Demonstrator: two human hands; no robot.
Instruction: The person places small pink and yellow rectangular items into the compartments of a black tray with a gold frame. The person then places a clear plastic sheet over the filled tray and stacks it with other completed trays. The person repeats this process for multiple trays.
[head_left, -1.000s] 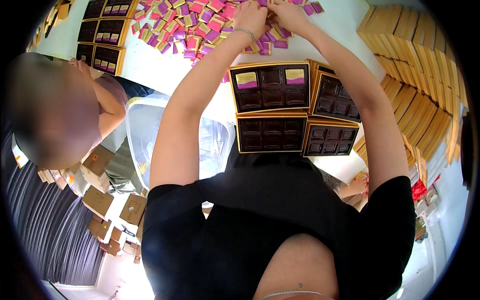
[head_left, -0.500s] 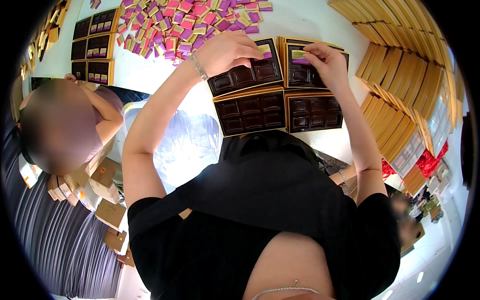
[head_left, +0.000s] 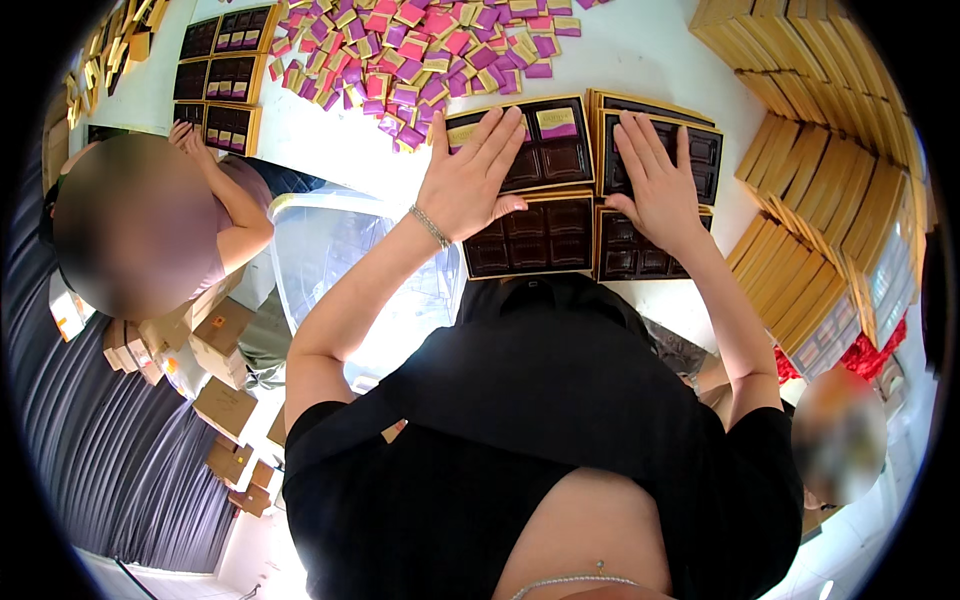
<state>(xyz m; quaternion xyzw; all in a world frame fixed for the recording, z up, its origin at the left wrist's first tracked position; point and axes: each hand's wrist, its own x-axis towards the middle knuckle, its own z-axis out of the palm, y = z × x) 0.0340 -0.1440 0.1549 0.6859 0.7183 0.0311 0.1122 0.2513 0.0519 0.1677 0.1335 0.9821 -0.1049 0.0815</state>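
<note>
Dark brown six-compartment trays with gold edges lie in two stacked rows before me. My left hand (head_left: 472,175) rests flat, fingers spread, over the far left tray (head_left: 562,160). A small gold-and-purple packet (head_left: 557,124) sits in that tray's top right compartment, and another shows partly behind my fingers. My right hand (head_left: 655,180) lies flat with fingers extended on the far right tray (head_left: 708,160), hiding much of it. Its thumb reaches over the near right tray (head_left: 625,258). The near left tray (head_left: 530,240) shows only bare compartments.
Many pink, purple and gold packets (head_left: 420,65) are heaped beyond the trays. Gold-edged boxes (head_left: 850,190) stack at right. Partly filled trays (head_left: 230,75) stand at far left near a co-worker (head_left: 235,195). A clear plastic bin (head_left: 300,255) is left of me.
Both hands have gone from fingertips placing packets in the far trays to lying flat with fingers stretched. The left now covers the left tray's left side. The view has shifted slightly.
</note>
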